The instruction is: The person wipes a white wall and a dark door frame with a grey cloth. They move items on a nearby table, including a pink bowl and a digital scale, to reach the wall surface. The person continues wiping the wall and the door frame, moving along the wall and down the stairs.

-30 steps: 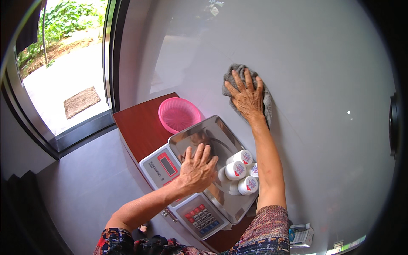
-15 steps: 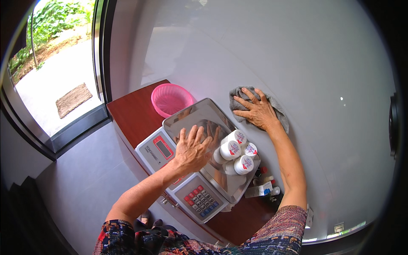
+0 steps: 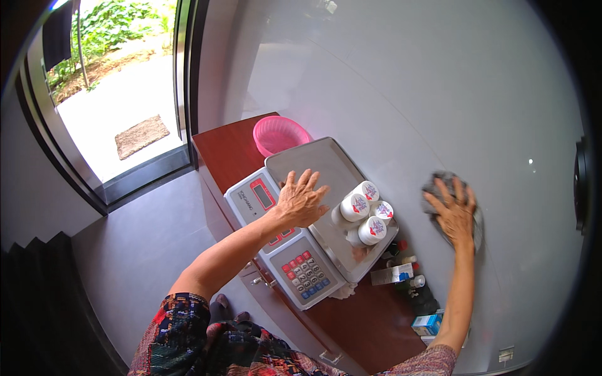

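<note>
My right hand [image 3: 456,213] presses a grey cloth [image 3: 478,237] flat against the pale wall [image 3: 401,94], fingers spread over it; hand and cloth are slightly blurred. My left hand [image 3: 301,202] has its fingers apart and holds nothing. It is over the left part of the metal tray [image 3: 329,164] of a white electronic scale [image 3: 282,254]; whether it touches the tray, I cannot tell. Several white lidded bottles [image 3: 355,207] stand grouped on the tray, to the right of my left hand.
The scale stands on a reddish-brown cabinet [image 3: 229,150] along the wall. A pink plastic basket [image 3: 279,136] sits beyond it. Small bottles and a white carton [image 3: 392,274] lie between scale and wall, with a blue box [image 3: 427,324] nearer me. An open doorway shows a mat [image 3: 142,136] outside.
My right hand has slid the grey cloth along the wall to the right and nearer me. My left hand stays over the scale tray. The whole view has shifted a little.
</note>
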Demonstrator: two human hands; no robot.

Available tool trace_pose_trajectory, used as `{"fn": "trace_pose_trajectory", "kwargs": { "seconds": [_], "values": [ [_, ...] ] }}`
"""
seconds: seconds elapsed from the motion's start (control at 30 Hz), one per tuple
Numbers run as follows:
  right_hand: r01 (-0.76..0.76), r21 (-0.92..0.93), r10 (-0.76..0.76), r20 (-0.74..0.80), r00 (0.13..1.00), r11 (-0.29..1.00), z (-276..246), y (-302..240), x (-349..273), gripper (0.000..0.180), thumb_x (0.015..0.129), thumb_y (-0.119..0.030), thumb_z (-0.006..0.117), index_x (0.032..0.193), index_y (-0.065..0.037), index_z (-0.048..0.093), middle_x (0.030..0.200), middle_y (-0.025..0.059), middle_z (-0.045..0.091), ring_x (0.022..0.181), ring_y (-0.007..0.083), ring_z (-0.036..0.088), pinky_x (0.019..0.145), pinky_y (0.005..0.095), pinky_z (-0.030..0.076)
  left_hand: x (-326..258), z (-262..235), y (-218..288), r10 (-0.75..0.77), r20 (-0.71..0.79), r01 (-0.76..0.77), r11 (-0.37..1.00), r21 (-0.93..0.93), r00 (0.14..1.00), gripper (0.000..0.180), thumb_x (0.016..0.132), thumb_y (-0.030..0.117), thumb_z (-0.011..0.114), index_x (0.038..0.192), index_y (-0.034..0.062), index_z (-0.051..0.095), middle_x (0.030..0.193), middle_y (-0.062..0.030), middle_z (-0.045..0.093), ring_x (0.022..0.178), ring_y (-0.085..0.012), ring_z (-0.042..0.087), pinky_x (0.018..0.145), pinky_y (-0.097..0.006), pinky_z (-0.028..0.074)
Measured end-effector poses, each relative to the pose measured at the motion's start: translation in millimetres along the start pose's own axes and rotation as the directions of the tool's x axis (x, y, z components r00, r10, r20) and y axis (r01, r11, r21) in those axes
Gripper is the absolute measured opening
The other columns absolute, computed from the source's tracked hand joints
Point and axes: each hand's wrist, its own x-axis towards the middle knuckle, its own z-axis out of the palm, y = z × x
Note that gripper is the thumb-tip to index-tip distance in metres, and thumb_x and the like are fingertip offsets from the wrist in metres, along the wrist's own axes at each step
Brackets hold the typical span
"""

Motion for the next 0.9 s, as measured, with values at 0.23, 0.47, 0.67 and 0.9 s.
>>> {"fn": "trace_pose_trajectory", "kwargs": {
  "seconds": [0.23, 0.47, 0.67, 0.9],
  "values": [
    [-0.536, -0.198, 0.478, -0.275, 0.834, 0.821, -9.0, 28.4, -29.4, 0.074, 0.077, -0.02, 0.069, 0.141, -0.036, 0.036, 0.154, -0.0028, 0.021, 0.136, 0.0334, 0.024, 0.107, 0.0522, 0.021, 0.4, -46.4, -12.2, 0.054, -0.332, -0.097, 0.989, -0.115, 0.942, 0.058, 0.085, 0.041, 0.062, 0.132, 0.0098, 0.047, 0.144, -0.0212, 0.032, 0.135, -0.0384, 0.028, 0.109, -0.051, 0.026],
    [-0.654, -0.127, 0.586, -0.343, 0.734, 0.745, -6.6, -1.4, 100.0, 0.067, 0.08, -0.026, 0.068, 0.14, -0.035, 0.038, 0.153, 0.0016, 0.024, 0.135, 0.0377, 0.025, 0.102, 0.0583, 0.022, 13.4, -74.5, -143.7, -0.406, -0.291, 0.266, 0.868, -0.42, 0.866, 0.058, 0.086, 0.038, 0.061, 0.13, 0.0033, 0.044, 0.132, -0.0233, 0.042, 0.119, -0.0396, 0.045, 0.096, -0.047, 0.043],
    [-0.627, -0.121, 0.521, -0.449, 0.726, 0.77, 3.6, -29.3, 234.8, 0.068, 0.075, -0.034, 0.072, 0.136, -0.037, 0.042, 0.151, -0.001, 0.028, 0.133, 0.0342, 0.028, 0.101, 0.0569, 0.022, 40.3, -25.3, -239.5, -0.461, -0.008, 0.392, 0.762, -0.515, 0.887, 0.073, 0.086, 0.052, 0.055, 0.131, -0.0037, 0.039, 0.123, -0.0296, 0.048, 0.11, -0.0433, 0.053, 0.093, -0.048, 0.044],
    [-0.576, -0.092, 0.486, -0.439, 0.755, 0.812, 2.6, -53.2, 347.7, 0.064, 0.072, -0.035, 0.073, 0.131, -0.038, 0.048, 0.147, -0.0009, 0.032, 0.13, 0.0378, 0.028, 0.097, 0.0592, 0.021, 82.6, 5.7, -268.0, -0.385, 0.193, 0.415, 0.659, -0.627, 0.903, 0.077, 0.084, 0.053, 0.057, 0.13, -0.0056, 0.039, 0.121, -0.0304, 0.053, 0.112, -0.0413, 0.053, 0.093, -0.047, 0.042]
  ]
}}
